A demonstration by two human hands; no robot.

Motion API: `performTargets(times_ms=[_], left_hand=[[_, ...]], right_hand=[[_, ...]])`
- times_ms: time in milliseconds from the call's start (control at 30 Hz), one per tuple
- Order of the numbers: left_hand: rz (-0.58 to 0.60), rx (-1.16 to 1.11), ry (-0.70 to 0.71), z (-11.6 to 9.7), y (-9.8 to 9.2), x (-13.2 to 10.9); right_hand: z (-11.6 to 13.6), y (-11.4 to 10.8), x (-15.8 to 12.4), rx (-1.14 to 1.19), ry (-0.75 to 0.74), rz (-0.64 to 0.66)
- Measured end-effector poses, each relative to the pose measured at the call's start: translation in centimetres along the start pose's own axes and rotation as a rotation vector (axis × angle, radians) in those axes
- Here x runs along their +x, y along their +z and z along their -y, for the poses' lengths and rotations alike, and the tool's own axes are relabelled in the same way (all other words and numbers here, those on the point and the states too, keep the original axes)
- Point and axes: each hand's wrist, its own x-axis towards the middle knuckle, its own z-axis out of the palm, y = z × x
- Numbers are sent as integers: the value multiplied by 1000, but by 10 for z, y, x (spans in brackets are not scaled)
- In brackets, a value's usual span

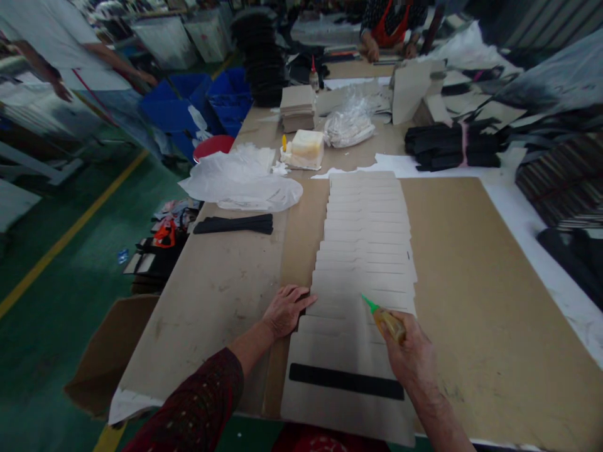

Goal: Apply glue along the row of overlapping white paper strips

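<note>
A long row of overlapping pale card pieces [365, 242] runs down the middle of the brown worktable [475, 282]. My left hand [285, 309] rests on the left edge of the row, fingers bent and pressing down. My right hand [409, 355] grips a small amber glue bottle [387, 320] with a green nozzle pointing up-left over the cards. A black strip [346, 381] lies across the nearest card.
A black strip bundle [234, 224] and crumpled white plastic [242, 179] lie at the left. Stacks of black pieces [450, 147], a tan card stack [298, 107] and a white block [307, 148] sit farther back. Blue bins [198, 103] stand on the floor. People work at the far end and left.
</note>
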Motion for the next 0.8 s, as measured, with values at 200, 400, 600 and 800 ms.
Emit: performTargets(times_ms=[200,400,600,800], left_hand=[[-6,3,12,0,0,0],[-17,6,24,1,0,1],[-25,24,24,2,0,1],[-38,18,34,3,1,1]], right_hand=[[4,1,1,61,2,24],[-25,-24,2,-81,130,-69],[-20,-21,-3,-67,119,-72],[-17,-10,-6,31,50,-58]])
